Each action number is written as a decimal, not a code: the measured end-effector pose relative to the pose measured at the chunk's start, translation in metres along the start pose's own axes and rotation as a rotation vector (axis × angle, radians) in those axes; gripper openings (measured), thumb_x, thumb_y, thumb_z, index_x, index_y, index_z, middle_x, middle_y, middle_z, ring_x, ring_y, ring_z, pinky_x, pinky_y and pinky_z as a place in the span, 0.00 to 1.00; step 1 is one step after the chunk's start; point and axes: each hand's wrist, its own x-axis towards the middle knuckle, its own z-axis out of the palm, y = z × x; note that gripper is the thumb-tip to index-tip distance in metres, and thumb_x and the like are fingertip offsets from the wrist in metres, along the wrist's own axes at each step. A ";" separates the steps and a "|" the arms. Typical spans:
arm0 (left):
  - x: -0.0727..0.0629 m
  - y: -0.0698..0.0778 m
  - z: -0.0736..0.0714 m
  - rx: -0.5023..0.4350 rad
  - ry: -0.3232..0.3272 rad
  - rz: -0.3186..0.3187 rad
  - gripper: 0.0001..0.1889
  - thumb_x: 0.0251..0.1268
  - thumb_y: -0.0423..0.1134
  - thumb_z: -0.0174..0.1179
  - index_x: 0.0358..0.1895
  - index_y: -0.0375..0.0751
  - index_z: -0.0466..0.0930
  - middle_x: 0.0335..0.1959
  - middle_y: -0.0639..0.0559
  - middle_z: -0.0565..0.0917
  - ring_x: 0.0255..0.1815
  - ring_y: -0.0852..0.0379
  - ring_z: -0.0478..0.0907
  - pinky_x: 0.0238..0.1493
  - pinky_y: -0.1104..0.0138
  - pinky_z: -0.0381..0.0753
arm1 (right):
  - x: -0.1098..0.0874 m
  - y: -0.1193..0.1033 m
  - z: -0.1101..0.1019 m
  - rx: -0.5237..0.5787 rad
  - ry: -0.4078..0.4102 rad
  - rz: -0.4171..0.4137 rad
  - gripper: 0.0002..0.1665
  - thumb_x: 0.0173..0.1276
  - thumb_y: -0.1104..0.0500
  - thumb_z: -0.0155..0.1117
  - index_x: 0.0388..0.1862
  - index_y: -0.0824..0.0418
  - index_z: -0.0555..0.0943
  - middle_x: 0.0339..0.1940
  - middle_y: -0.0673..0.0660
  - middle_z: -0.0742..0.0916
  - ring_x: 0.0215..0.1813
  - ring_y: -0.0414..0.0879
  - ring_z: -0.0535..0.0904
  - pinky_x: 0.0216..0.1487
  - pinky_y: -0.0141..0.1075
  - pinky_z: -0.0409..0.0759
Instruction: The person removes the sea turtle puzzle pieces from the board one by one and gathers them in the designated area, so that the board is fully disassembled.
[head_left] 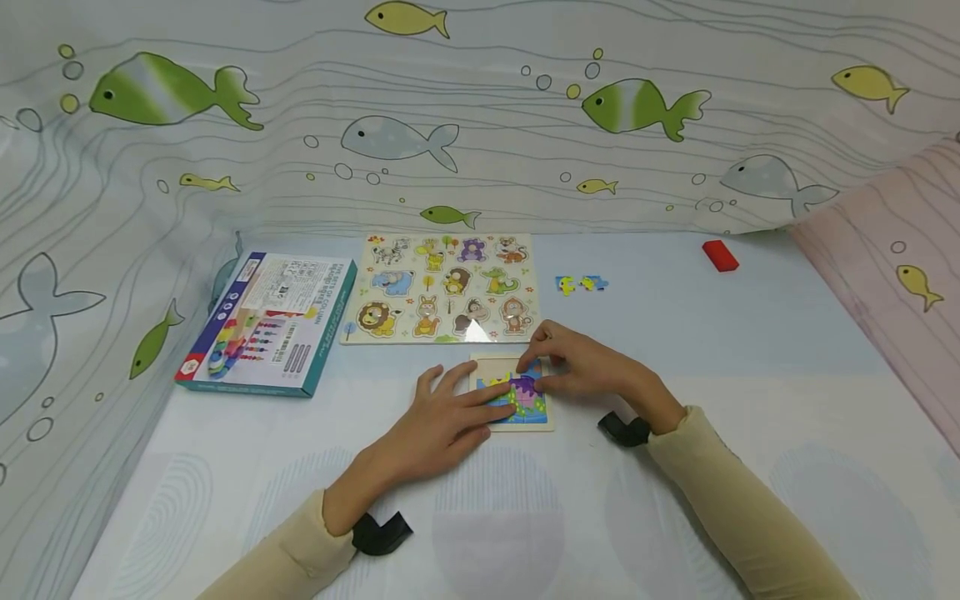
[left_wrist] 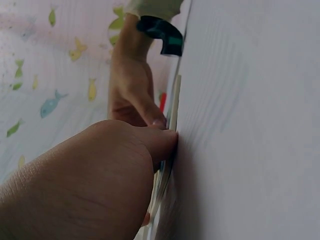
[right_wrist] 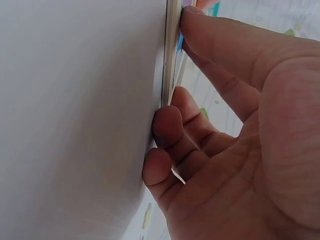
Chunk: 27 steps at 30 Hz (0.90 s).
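The puzzle lay on the worktop, partly under the left hand, fingers straight; the right hand's fingers curled at its upper right, grip unclear. Steady bracing, gentle pressing seemed best.

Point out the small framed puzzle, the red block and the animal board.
Small framed puzzle [head_left: 532, 407]: head view, lower right of its picture.
Red block [head_left: 721, 256]: head view, middle of its upper face.
Animal board [head_left: 477, 281]: head view, between hedgehog and crocodile.
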 end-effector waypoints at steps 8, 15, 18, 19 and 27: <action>0.000 0.001 -0.001 -0.004 0.018 0.012 0.22 0.77 0.47 0.54 0.71 0.65 0.74 0.78 0.64 0.68 0.82 0.39 0.52 0.73 0.32 0.46 | 0.002 -0.003 0.001 -0.024 -0.021 0.000 0.17 0.66 0.62 0.71 0.53 0.48 0.87 0.49 0.55 0.76 0.44 0.46 0.70 0.46 0.37 0.72; 0.000 0.000 0.000 -0.006 0.033 0.022 0.22 0.77 0.46 0.55 0.71 0.64 0.75 0.77 0.63 0.69 0.82 0.38 0.53 0.72 0.31 0.47 | 0.002 -0.004 0.002 -0.015 -0.021 0.002 0.15 0.66 0.63 0.70 0.50 0.49 0.86 0.49 0.56 0.76 0.43 0.46 0.71 0.45 0.36 0.71; 0.000 0.000 0.000 -0.009 0.017 0.013 0.22 0.77 0.47 0.54 0.71 0.65 0.75 0.78 0.64 0.68 0.83 0.39 0.52 0.73 0.31 0.45 | 0.002 -0.004 0.002 -0.006 -0.025 0.010 0.15 0.66 0.63 0.71 0.50 0.49 0.86 0.49 0.56 0.76 0.43 0.46 0.70 0.45 0.36 0.71; 0.000 0.000 0.000 -0.010 0.011 0.010 0.22 0.77 0.47 0.54 0.71 0.65 0.74 0.78 0.64 0.68 0.83 0.39 0.52 0.73 0.31 0.45 | 0.002 -0.004 0.002 -0.004 -0.025 0.013 0.15 0.66 0.63 0.71 0.50 0.49 0.86 0.49 0.56 0.76 0.43 0.46 0.70 0.45 0.36 0.71; 0.000 0.001 -0.001 -0.009 0.005 0.002 0.22 0.77 0.47 0.54 0.71 0.65 0.74 0.78 0.65 0.68 0.83 0.40 0.52 0.74 0.32 0.45 | 0.002 -0.005 0.003 -0.021 -0.009 -0.024 0.15 0.64 0.65 0.71 0.48 0.52 0.86 0.49 0.56 0.77 0.47 0.46 0.70 0.48 0.37 0.71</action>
